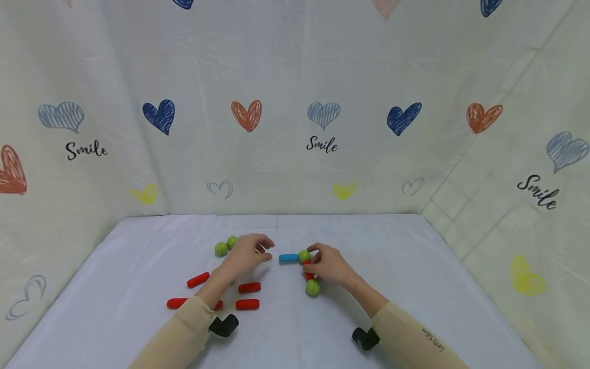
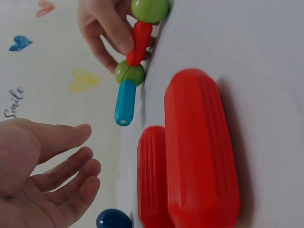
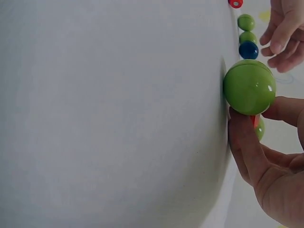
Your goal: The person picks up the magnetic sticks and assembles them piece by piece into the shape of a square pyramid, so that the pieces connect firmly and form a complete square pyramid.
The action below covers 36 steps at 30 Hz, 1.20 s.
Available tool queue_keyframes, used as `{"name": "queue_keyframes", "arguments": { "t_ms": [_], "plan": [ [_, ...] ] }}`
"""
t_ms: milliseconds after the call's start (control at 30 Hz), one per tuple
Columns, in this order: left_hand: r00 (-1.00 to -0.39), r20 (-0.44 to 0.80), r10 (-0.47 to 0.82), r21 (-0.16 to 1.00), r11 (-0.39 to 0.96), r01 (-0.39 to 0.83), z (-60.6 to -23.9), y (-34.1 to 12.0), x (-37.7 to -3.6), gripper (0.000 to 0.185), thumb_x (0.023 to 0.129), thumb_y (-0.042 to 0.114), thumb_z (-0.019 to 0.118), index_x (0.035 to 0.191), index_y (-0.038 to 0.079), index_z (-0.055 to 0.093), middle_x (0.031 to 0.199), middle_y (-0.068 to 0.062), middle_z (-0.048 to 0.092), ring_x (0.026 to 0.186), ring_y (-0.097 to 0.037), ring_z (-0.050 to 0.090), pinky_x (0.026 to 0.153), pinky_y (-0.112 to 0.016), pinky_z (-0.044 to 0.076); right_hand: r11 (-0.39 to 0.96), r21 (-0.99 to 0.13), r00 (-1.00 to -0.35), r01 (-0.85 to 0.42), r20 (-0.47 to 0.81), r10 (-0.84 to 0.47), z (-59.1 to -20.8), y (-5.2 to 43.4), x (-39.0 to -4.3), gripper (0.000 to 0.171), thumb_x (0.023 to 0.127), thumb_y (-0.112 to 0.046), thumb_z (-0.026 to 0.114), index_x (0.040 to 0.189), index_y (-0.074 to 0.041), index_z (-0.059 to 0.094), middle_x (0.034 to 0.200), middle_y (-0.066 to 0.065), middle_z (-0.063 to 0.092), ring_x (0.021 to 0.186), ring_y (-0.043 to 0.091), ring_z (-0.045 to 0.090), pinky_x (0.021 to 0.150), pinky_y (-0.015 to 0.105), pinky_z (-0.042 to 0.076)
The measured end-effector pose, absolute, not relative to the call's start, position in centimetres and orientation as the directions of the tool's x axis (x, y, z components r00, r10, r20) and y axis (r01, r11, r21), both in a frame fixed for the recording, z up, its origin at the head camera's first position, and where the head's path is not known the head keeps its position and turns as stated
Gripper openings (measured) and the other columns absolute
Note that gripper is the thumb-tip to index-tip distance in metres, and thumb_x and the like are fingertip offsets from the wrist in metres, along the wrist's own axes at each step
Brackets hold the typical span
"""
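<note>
Several ribbed red plastic rods (image 1: 249, 288) lie left; our left hand (image 1: 247, 254) hangs empty, fingers spread. Next, a blue plastic rod (image 1: 288, 259) meets a glossy green ball (image 1: 304, 257); below, our right hand (image 1: 331, 264) pinches a red plastic link (image 2: 141, 39), which we should keep straight.

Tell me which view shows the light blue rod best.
The left wrist view: the light blue rod appears largest there, its pale-centred tip visible. The head view shows it smaller, lengthwise; the right wrist view doesn't show it.
</note>
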<state>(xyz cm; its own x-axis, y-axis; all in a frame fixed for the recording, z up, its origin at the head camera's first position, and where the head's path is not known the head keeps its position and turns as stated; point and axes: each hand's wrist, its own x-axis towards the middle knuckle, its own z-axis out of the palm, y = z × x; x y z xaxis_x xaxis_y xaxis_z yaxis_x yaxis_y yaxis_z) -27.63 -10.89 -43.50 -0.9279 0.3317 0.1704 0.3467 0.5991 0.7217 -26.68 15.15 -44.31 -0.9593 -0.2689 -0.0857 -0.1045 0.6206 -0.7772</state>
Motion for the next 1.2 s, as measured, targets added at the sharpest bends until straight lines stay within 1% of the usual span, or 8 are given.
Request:
{"name": "queue_keyframes", "arguments": {
  "t_ms": [133, 267, 433, 533, 700, 933, 1033, 1200],
  "plan": [
    [-0.931, 0.216, 0.294, 0.71, 0.607, 0.356, -43.2, -12.0, -27.2, 0.022, 0.092, 0.007, 0.077, 0.113, 0.004, 0.074, 0.108, -0.01, 0.071, 0.09, -0.019, 0.063, 0.078, -0.033, 0.056, 0.622, -0.777, -0.96, -0.097, -0.091, -0.264, -44.2, 15.2, -26.6, 0.047, 0.09, -0.012, 0.078, 0.13, 0.002, 0.058, 0.089, 0.006, 0.066, 0.067, 0.018, 0.065, 0.062, 0.033, 0.059],
    [-0.933, 0.258, 0.249, 0.693, 0.626, 0.359, -43.0, -13.2, -27.0, 0.02, 0.091, 0.008, 0.078, 0.11, 0.005, 0.074, 0.102, -0.007, 0.071, 0.086, -0.019, 0.062, 0.077, -0.033, 0.056, 0.624, -0.776, -0.96, -0.093, -0.095, -0.262, -44.3, 15.1, -26.7, 0.047, 0.09, -0.012, 0.078, 0.131, 0.002, 0.058, 0.09, 0.006, 0.065, 0.067, 0.018, 0.065, 0.062, 0.033, 0.059],
    [-0.936, 0.276, 0.219, 0.679, 0.644, 0.351, -43.0, -14.7, -27.0, 0.021, 0.092, 0.009, 0.078, 0.112, 0.005, 0.074, 0.105, -0.008, 0.071, 0.093, -0.023, 0.063, 0.084, -0.039, 0.055, 0.619, -0.781, -0.96, -0.09, -0.097, -0.262, -44.4, 15.2, -26.8, 0.047, 0.09, -0.012, 0.078, 0.131, 0.002, 0.058, 0.091, 0.007, 0.065, 0.068, 0.018, 0.065, 0.063, 0.033, 0.06],
    [-0.945, 0.261, 0.198, 0.687, 0.649, 0.326, -42.9, -15.5, -26.9, 0.022, 0.093, 0.01, 0.077, 0.113, 0.005, 0.073, 0.11, -0.01, 0.07, 0.098, -0.027, 0.062, 0.087, -0.042, 0.055, 0.617, -0.782, -0.961, -0.087, -0.098, -0.259, -44.4, 15.2, -26.8, 0.047, 0.09, -0.012, 0.078, 0.13, 0.001, 0.058, 0.091, 0.007, 0.065, 0.068, 0.018, 0.065, 0.063, 0.033, 0.06],
    [-0.956, 0.249, 0.156, 0.688, 0.667, 0.288, -42.8, -16.7, -27.0, 0.023, 0.094, 0.01, 0.076, 0.116, 0.005, 0.072, 0.113, -0.013, 0.068, 0.101, -0.029, 0.06, 0.087, -0.044, 0.056, 0.621, -0.778, -0.96, -0.095, -0.093, -0.263, -44.5, 15.3, -26.8, 0.047, 0.09, -0.013, 0.078, 0.13, 0.002, 0.058, 0.091, 0.006, 0.065, 0.068, 0.018, 0.065, 0.064, 0.033, 0.059],
    [-0.967, 0.235, 0.103, 0.682, 0.692, 0.239, -42.8, -18.3, -27.5, 0.025, 0.093, 0.01, 0.076, 0.117, 0.004, 0.071, 0.119, -0.018, 0.065, 0.11, -0.036, 0.059, 0.092, -0.051, 0.053, 0.619, -0.779, -0.958, -0.103, -0.089, -0.271, -44.6, 15.2, -26.8, 0.047, 0.09, -0.012, 0.078, 0.13, 0.002, 0.058, 0.09, 0.006, 0.065, 0.068, 0.018, 0.065, 0.063, 0.033, 0.059],
    [-0.974, 0.212, 0.085, 0.681, 0.702, 0.209, -42.9, -18.8, -27.7, 0.028, 0.093, 0.011, 0.076, 0.119, 0.001, 0.07, 0.122, -0.021, 0.063, 0.113, -0.039, 0.057, 0.093, -0.053, 0.052, 0.617, -0.781, -0.959, -0.102, -0.088, -0.27, -44.6, 15.2, -26.8, 0.047, 0.09, -0.013, 0.078, 0.13, 0.002, 0.058, 0.09, 0.006, 0.065, 0.068, 0.019, 0.065, 0.063, 0.033, 0.059],
    [-0.988, 0.146, 0.055, 0.678, 0.721, 0.14, -43.1, -19.3, -28.0, 0.034, 0.093, 0.011, 0.075, 0.124, -0.001, 0.067, 0.126, -0.023, 0.061, 0.114, -0.039, 0.056, 0.094, -0.053, 0.051, 0.619, -0.779, -0.959, -0.103, -0.087, -0.269, -44.5, 15.2, -26.8, 0.047, 0.09, -0.013, 0.078, 0.13, 0.001, 0.058, 0.09, 0.006, 0.065, 0.068, 0.018, 0.064, 0.063, 0.033, 0.059]
  ]
}}
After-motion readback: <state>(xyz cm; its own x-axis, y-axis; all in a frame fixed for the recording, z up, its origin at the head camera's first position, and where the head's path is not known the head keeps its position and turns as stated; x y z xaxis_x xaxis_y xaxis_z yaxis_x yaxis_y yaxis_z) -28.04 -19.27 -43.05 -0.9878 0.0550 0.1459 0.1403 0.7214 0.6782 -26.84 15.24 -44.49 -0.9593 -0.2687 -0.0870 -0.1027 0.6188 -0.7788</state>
